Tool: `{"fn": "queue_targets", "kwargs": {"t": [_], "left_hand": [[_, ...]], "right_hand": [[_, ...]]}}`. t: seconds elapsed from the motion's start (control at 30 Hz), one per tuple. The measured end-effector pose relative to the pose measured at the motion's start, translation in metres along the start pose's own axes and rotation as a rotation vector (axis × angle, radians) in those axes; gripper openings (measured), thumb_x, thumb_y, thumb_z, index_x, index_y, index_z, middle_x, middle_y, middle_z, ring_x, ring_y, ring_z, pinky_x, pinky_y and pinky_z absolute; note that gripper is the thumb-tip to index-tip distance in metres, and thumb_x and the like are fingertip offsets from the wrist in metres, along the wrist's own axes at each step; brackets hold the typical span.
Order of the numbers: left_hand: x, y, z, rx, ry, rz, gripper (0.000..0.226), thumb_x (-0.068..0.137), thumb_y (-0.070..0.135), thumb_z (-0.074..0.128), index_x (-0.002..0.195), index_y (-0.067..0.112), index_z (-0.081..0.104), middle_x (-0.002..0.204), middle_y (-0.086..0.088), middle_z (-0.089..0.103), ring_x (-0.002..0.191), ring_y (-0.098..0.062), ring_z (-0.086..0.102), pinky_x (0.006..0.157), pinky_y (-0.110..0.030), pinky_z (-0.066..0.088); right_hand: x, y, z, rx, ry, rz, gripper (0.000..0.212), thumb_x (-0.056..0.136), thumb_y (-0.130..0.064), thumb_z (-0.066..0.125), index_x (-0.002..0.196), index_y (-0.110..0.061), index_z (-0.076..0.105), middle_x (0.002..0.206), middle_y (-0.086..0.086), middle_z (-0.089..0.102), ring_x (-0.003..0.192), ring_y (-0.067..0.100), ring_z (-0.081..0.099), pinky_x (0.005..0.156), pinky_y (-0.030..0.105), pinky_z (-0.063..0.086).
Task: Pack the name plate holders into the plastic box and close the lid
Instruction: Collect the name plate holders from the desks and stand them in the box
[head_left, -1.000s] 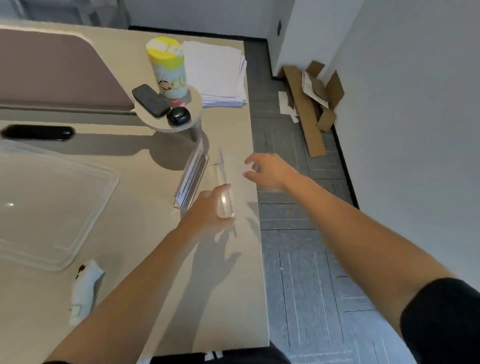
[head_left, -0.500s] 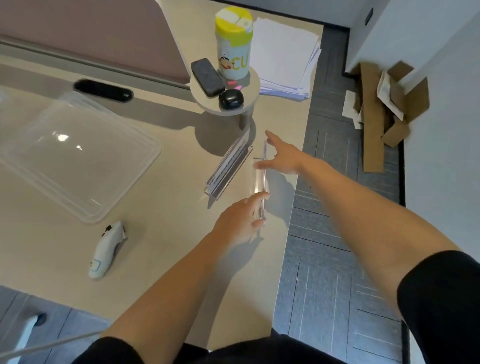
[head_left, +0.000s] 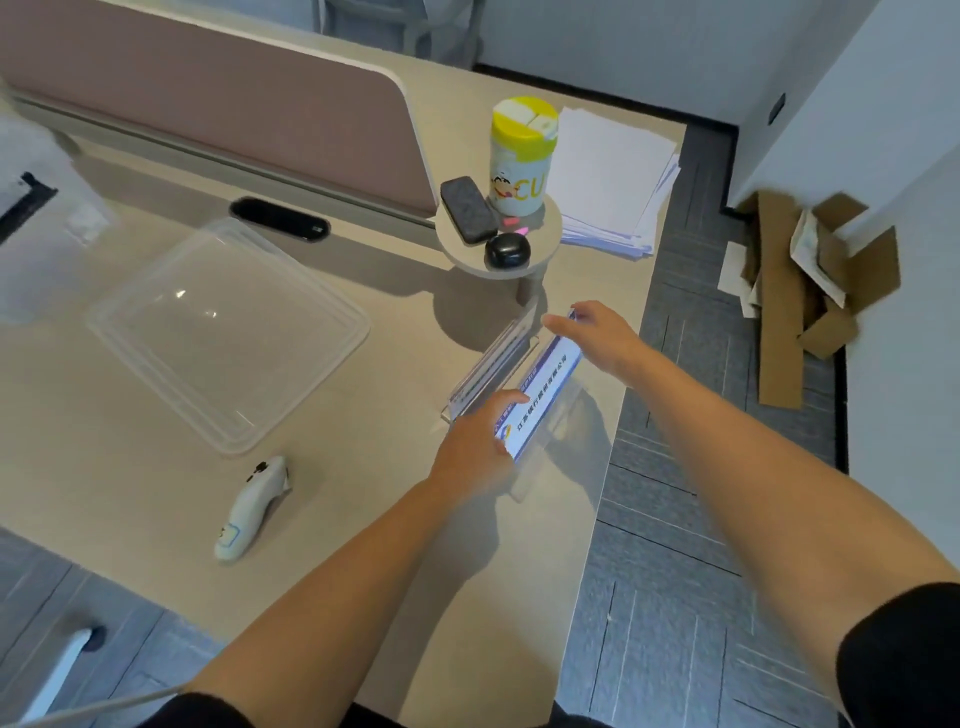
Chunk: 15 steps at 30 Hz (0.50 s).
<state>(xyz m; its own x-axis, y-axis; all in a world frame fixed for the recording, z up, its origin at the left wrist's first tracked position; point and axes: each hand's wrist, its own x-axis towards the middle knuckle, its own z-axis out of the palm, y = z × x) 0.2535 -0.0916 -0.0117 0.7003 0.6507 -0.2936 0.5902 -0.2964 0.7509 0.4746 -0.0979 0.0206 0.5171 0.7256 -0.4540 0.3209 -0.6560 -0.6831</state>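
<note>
- Well, at the left of my feed a clear plastic lid (head_left: 228, 332) lies flat on the desk (head_left: 130, 467), well apart from both hands.
- Nearer me, a white controller (head_left: 254, 509) lies on the desk between that lid and the left arm.
- I see the left hand (head_left: 478, 447) gripping the near end of the printed name plate holder (head_left: 543, 397), fingers curled over its card face.
- That holder is tilted with its blue-and-white card facing up, near the desk's right edge. I cannot tell whether its clear base touches the desk.
- A second name plate holder (head_left: 493, 361) stands just beside it on the left. Contact between the two I cannot make out.
- The right hand (head_left: 597, 338) pinches the far end of the printed holder, fingers loosely bent.
- Behind the hands, a round stand (head_left: 545, 254) carries a yellow-lidded canister (head_left: 519, 156), a dark phone (head_left: 467, 208) and a black case (head_left: 506, 250).
- A paper stack (head_left: 613, 171) lies right of the stand, and cardboard scraps (head_left: 800, 291) lie on the floor by the wall.
</note>
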Motion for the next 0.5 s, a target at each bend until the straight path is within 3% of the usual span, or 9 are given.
{"fn": "queue_targets", "kwargs": {"t": [0.1,0.2,0.27,0.33,0.4,0.5], "left_hand": [[-0.003,0.006,-0.022,-0.081,0.031,-0.021,0.061,0.088,-0.002,0.043,0.122,0.048,0.048,0.133,0.008,0.058,0.078,-0.018,0.055,0.073,-0.036,0.054],[-0.011,0.014,-0.039,-0.151,0.011,-0.02,0.055,0.094,0.0,0.048,0.12,0.048,0.049,0.133,0.004,0.057,0.084,-0.015,0.06,0.06,-0.028,0.052],[-0.019,0.019,-0.049,-0.202,0.005,-0.044,0.052,0.095,0.004,0.052,0.121,0.048,0.05,0.131,0.002,0.058,0.086,-0.017,0.061,0.055,-0.027,0.05],[-0.031,0.024,-0.06,-0.214,-0.009,-0.061,0.053,0.095,0.004,0.053,0.122,0.049,0.05,0.128,0.001,0.059,0.081,-0.016,0.059,0.056,-0.028,0.051],[-0.045,0.028,-0.071,-0.164,-0.011,-0.064,0.053,0.096,0.005,0.05,0.122,0.051,0.049,0.125,0.0,0.06,0.076,-0.015,0.057,0.059,-0.031,0.05],[-0.074,0.029,-0.091,-0.112,0.013,-0.062,0.051,0.099,0.01,0.048,0.131,0.049,0.043,0.13,0.001,0.059,0.075,-0.013,0.056,0.057,-0.026,0.047]], "right_hand": [[-0.011,-0.013,-0.008,0.135,0.104,-0.056,0.059,0.095,-0.048,0.057,0.139,-0.011,0.048,0.132,0.005,0.057,0.097,0.016,0.056,0.083,0.03,0.042],[-0.028,-0.021,-0.008,0.267,0.092,-0.053,0.062,0.09,-0.057,0.06,0.14,-0.022,0.047,0.135,0.009,0.054,0.09,0.014,0.062,0.069,0.023,0.045],[-0.043,-0.027,-0.002,0.343,0.054,0.001,0.088,0.069,-0.077,0.066,0.145,-0.038,0.042,0.145,0.006,0.046,0.108,0.025,0.06,0.083,0.033,0.047],[-0.053,-0.028,0.008,0.435,0.027,0.093,0.102,0.052,-0.085,0.07,0.142,-0.048,0.039,0.138,0.003,0.055,0.115,0.031,0.059,0.093,0.054,0.043],[-0.06,-0.034,0.02,0.561,-0.005,0.146,0.089,0.059,-0.074,0.076,0.137,-0.048,0.041,0.118,0.003,0.066,0.105,0.029,0.064,0.084,0.06,0.047],[-0.073,-0.053,0.042,0.654,-0.031,0.16,0.079,0.066,-0.059,0.078,0.134,-0.042,0.042,0.114,0.004,0.065,0.096,0.025,0.065,0.068,0.046,0.051]]}}
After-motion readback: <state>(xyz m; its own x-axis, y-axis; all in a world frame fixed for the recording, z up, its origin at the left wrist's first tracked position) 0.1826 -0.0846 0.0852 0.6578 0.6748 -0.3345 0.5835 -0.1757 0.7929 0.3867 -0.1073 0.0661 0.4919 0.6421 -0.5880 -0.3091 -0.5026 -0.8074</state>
